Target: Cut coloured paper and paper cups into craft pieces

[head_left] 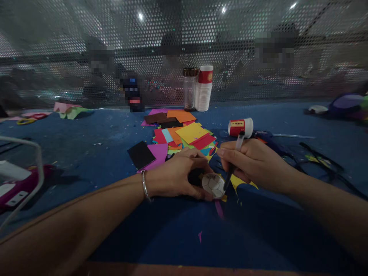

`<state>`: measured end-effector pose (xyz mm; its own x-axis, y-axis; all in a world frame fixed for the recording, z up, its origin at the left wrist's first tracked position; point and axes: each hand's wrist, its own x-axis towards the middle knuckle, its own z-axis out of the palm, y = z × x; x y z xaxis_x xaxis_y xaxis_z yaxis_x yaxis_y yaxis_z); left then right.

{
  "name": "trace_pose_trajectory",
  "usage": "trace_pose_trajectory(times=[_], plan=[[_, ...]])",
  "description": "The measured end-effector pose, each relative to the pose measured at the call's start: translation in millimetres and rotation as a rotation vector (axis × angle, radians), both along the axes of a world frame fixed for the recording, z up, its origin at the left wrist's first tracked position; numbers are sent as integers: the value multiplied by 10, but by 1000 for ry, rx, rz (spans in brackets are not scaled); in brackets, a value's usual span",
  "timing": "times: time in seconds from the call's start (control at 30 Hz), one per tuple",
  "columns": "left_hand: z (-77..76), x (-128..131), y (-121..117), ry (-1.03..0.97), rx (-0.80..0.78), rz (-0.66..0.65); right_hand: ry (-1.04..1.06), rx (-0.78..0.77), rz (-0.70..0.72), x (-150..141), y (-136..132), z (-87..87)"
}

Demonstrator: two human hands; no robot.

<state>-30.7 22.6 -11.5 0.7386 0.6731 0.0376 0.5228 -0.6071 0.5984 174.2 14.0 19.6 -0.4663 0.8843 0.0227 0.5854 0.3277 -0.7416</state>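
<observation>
My left hand [184, 174] is wrapped round a small craft piece, dark on its side, with a white round end [213, 186] turned toward me. Thin lines form a pattern on that white face, and small yellow bits stick out around it. In my right hand [250, 159] is a black pen [239, 142], its tip at the right edge of the white face; I cannot tell whether it touches. A purple paper strip [219, 209] hangs or lies just below the piece. Cut yellow paper [240, 183] lies under my right hand.
Coloured paper sheets [191, 132] are heaped beyond my hands. A stack of paper cups [204, 90] and a clear bottle [189, 90] stand against the perforated screen [172, 50]. One paper cup [240, 127] lies tipped over. Right are cables [319, 159]; left, a magenta power strip [21, 189].
</observation>
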Motion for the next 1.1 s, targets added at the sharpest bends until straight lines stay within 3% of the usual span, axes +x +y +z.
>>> trace_pose_trajectory(times=[0.23, 0.43, 0.57, 0.67, 0.87, 1.1], plan=[[-33, -19, -14, -24, -28, 35, -62, 296, 61, 39, -50, -16], [-52, -36, 3, -71, 30, -31, -123, 626, 127, 34, -51, -103], [-18, -21, 7, -22, 58, -56, -105, 748, 153, 49, -59, -182], [-19, -17, 3, -33, 71, -57, -15, 728, 174, 70, -91, -199], [-37, -11, -11, -32, 45, -16, 122, 519, 79, 61, -183, -169], [-48, -15, 13, -35, 29, -29, 140, 476, 76, 52, -192, -209]])
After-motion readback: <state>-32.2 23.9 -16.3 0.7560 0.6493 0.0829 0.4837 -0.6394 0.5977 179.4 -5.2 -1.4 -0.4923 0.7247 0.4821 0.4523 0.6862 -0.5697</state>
